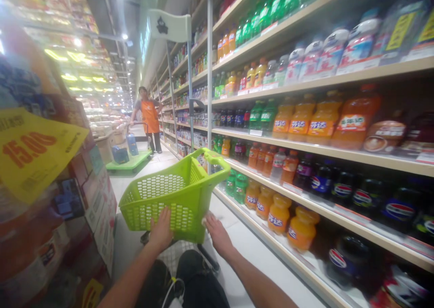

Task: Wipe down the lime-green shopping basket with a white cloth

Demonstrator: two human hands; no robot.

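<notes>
A lime-green plastic shopping basket (162, 204) with perforated walls stands tilted in front of my knees, its thick handle (217, 168) rising at the far right. My left hand (162, 229) lies against its near wall, fingers stretched upward. Beside the basket's right lower corner is my right hand (219, 235), with its fingers extended and the fingertips close to the plastic; whether they touch it I cannot tell. Neither hand is wrapped around anything. The visible part of the basket's inside shows no goods, but its bottom is hidden.
Shelves of drink bottles (312, 118) line the right side. Stacked boxes (98, 199) with a yellow price sign (37, 150) stand close on my left. Farther along the aisle, a person in an orange apron (149, 116) is beside a green flatbed trolley (130, 161).
</notes>
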